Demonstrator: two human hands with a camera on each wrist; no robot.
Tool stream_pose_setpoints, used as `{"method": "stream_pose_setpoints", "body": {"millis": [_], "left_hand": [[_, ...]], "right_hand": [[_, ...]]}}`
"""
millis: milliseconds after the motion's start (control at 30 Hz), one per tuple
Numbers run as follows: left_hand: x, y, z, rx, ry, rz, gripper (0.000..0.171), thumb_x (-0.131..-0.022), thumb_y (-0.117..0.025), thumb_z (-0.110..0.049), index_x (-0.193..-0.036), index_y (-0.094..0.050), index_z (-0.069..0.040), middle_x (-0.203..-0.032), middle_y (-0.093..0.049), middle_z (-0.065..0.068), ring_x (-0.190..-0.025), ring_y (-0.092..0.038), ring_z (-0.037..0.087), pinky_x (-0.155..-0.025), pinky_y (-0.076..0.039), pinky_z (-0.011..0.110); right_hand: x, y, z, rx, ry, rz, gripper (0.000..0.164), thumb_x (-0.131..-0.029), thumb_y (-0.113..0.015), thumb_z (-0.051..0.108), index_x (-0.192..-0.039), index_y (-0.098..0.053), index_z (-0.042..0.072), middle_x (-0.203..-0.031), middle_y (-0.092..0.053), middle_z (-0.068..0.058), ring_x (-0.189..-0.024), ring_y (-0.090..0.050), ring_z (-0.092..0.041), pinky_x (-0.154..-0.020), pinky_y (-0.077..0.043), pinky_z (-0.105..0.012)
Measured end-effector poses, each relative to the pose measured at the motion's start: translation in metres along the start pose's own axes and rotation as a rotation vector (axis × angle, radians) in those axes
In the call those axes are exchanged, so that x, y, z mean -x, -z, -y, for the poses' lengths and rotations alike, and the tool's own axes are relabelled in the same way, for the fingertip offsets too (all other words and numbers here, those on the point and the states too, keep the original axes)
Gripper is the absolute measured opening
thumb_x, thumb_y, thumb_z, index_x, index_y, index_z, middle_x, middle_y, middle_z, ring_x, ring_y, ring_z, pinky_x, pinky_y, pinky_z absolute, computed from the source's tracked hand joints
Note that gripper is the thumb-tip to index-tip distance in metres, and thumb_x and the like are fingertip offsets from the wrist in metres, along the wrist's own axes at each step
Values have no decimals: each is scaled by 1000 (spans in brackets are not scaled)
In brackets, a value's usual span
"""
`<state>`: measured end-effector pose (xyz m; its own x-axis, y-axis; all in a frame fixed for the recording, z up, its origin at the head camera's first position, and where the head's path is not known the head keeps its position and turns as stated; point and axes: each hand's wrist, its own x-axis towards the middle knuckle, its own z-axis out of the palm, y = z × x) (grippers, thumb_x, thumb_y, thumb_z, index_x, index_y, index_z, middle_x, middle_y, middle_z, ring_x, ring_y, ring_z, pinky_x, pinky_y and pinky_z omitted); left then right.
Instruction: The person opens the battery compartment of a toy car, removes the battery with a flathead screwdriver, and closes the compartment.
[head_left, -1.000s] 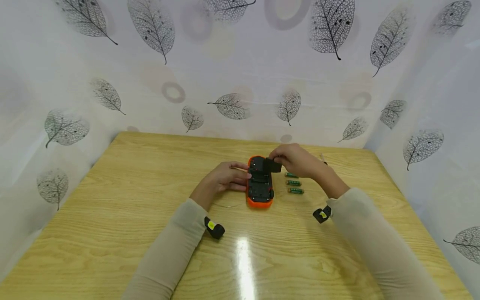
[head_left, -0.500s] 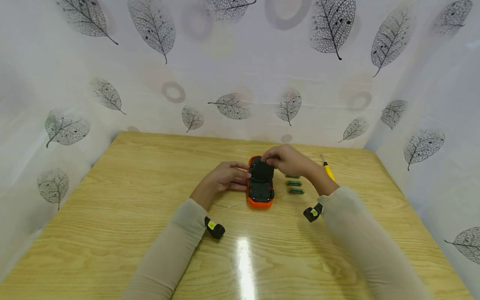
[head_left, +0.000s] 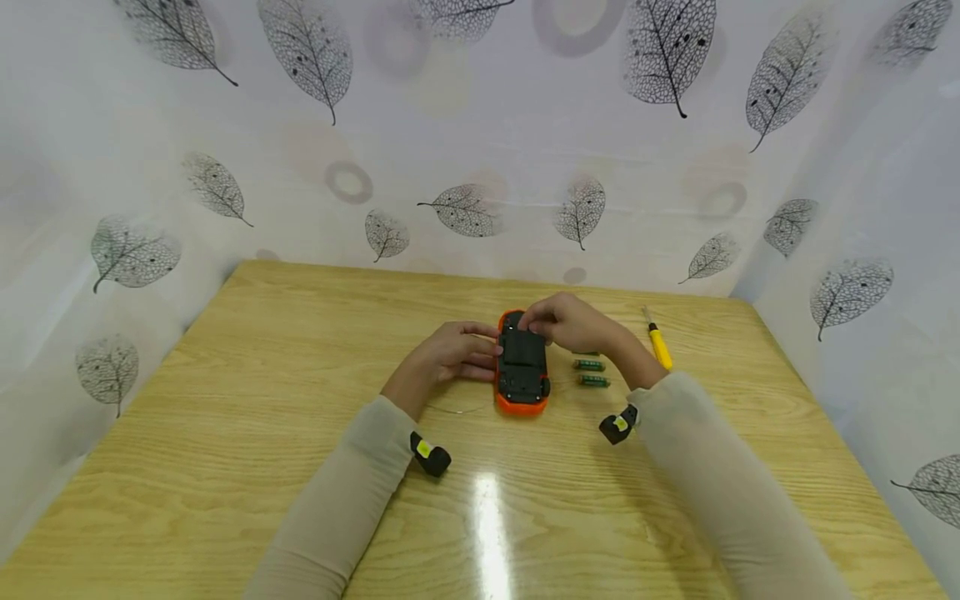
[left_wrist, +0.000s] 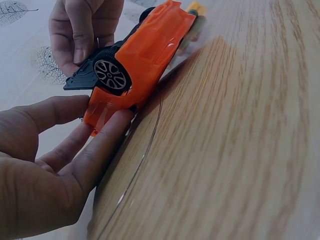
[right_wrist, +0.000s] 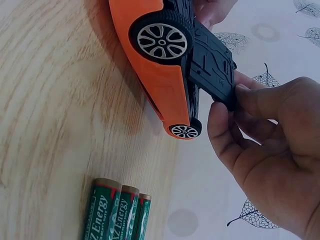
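An orange toy car [head_left: 522, 408] lies wheels up on the table, its black underside facing me. My right hand [head_left: 573, 323] pinches a black battery cover [right_wrist: 212, 65] at its edge between thumb and fingers. The cover stands tilted over the car's underside, partly against it. My left hand [head_left: 450, 354] rests fairly straight fingers [left_wrist: 65, 107] and thumb against the car's left side. Spoked wheels [right_wrist: 162, 41] show along the car in both wrist views.
Three green batteries [right_wrist: 102, 212] lie in a row right of the car. Farther right is a screwdriver [head_left: 660, 346] with a yellow handle. A thin wire-like strand [left_wrist: 142, 162] lies left of the car. A leaf-patterned sheet [head_left: 465, 150] surrounds the wooden table [head_left: 337, 308].
My right hand has moved left with the battery cover, from the car's right edge to over its underside. The screwdriver has come into view. My left hand stays put.
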<state>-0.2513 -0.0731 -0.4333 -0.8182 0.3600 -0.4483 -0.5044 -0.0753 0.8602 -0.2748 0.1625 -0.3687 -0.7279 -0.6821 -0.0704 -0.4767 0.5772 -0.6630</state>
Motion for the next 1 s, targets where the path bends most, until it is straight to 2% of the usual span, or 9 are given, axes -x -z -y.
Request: {"method": "stream_pose_setpoints", "body": {"millis": [300, 633, 1000], "left_hand": [[1, 1, 0, 5, 2, 2, 37, -95, -70, 1, -130, -62, -7, -113, -72, 18, -89, -73, 27, -75, -64, 43], [2, 0, -1, 4, -6, 5, 38, -95, -69, 2, -131, -61, -6, -116, -71, 19, -90, -73, 27, -76, -64, 43], [1, 0, 0, 5, -5, 6, 36, -95, -69, 2, -129, -61, -6, -114, -72, 18, -89, -73, 27, -75, -64, 43]], "right_hand": [[-3, -3, 0, -43, -37, 24, 25, -104, -52, -3, -119, -72, -1, -124, -69, -20, -92, -69, -25, -83, -60, -53], [-3, -3, 2, -60, -49, 21, 25, -104, -51, -3, -118, -72, -3, -125, -68, -22, -100, -69, -28, -83, -60, -52], [-6, -4, 3, -42, -67, 19, 26, -104, -50, -4, -117, -73, 0, -124, -68, -19, -100, -68, -27, -83, -60, -51]]}}
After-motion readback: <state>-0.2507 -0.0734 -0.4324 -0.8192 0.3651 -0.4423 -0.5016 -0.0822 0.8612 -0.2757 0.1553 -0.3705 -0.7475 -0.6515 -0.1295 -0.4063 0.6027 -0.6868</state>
